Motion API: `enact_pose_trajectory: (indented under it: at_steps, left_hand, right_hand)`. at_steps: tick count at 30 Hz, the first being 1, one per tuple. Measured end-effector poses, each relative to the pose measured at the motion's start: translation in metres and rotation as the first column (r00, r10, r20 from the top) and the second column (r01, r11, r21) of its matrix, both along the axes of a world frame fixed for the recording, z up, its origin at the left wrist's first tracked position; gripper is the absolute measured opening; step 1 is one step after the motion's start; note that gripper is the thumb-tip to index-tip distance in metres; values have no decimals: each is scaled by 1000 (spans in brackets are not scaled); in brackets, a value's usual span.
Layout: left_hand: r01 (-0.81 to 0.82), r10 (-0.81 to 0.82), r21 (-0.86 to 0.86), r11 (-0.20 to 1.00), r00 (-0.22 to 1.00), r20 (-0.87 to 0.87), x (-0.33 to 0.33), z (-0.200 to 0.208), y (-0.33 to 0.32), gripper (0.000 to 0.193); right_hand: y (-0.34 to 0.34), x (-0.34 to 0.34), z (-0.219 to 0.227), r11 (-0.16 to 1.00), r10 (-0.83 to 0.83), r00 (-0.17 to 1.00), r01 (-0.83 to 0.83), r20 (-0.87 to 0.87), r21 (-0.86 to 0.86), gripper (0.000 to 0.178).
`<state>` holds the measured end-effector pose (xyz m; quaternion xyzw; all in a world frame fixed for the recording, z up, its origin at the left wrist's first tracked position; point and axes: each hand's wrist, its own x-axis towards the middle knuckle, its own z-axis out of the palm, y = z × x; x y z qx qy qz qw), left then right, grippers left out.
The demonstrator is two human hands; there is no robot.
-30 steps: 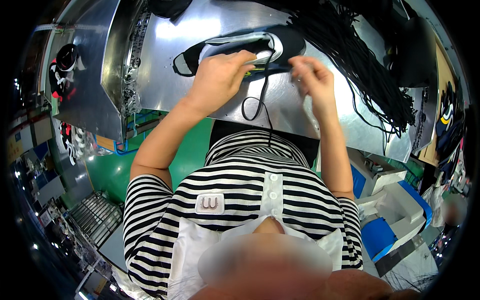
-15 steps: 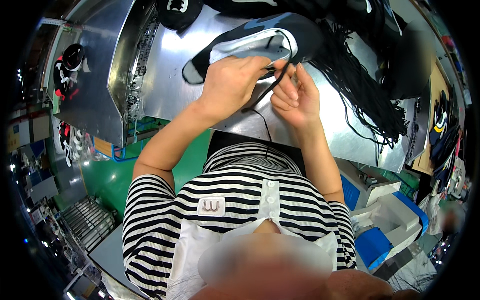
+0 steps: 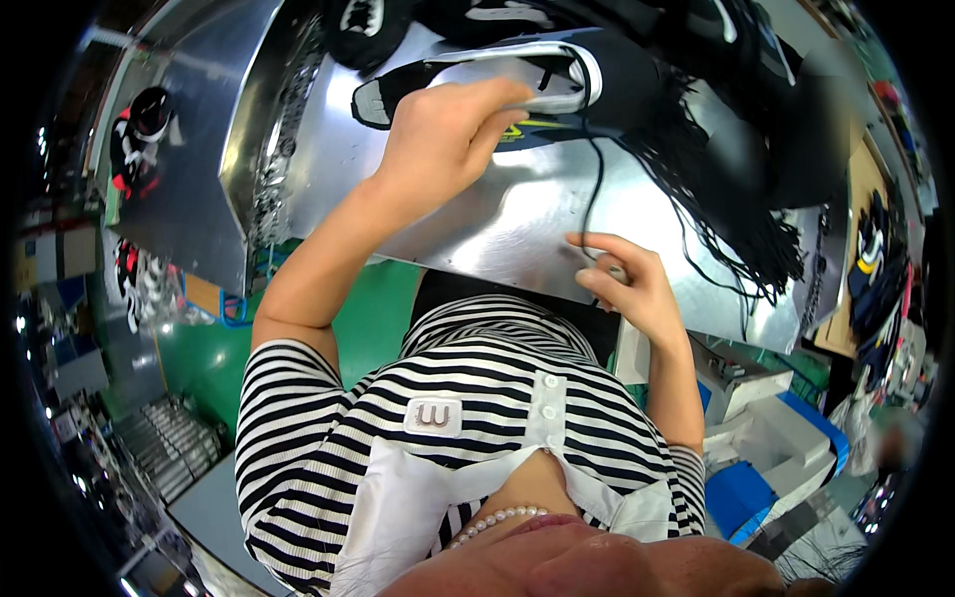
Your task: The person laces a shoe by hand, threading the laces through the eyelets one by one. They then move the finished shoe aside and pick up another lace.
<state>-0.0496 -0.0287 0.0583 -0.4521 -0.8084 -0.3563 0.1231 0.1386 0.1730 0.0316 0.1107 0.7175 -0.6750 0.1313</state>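
Note:
A dark shoe with a white-edged opening and a yellow mark on its near side lies at the far middle of the metal table. My left hand is bent over the near edge of its opening, thumb and fingers closed about that edge; the fingertips are slightly blurred. From the shoe's near side a black shoelace runs down toward me. My right hand, lower and closer to my body, has its fingers curled around this lace near the table's front edge.
A thick bundle of black laces spreads over the table at the right. More dark shoes sit along the back. A raised metal ledge borders the left. White and blue bins stand below right.
My right hand has moved from beside the shoe down toward me, drawing the lace out longer. The shoe has tipped, showing its yellow-marked side. My left hand has shifted slightly left.

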Motion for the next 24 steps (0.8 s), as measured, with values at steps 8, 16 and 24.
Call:
enact_pose_trajectory:
  at_steps: [8, 16, 24]
  left_hand:
    - [101, -68, 75, 992, 931, -359, 12, 31, 16, 24]
    - [62, -9, 95, 994, 875, -484, 0, 54, 10, 26]
    - [55, 41, 141, 988, 801, -597, -10, 76, 16, 25]
  right_hand:
    - [7, -76, -21, 648, -36, 983, -114, -180, -753, 46]
    - [17, -78, 23, 873, -87, 920, -114, -383, -474, 37]
    - [43, -75, 79, 984, 169, 929, -180, -328, -4, 55]
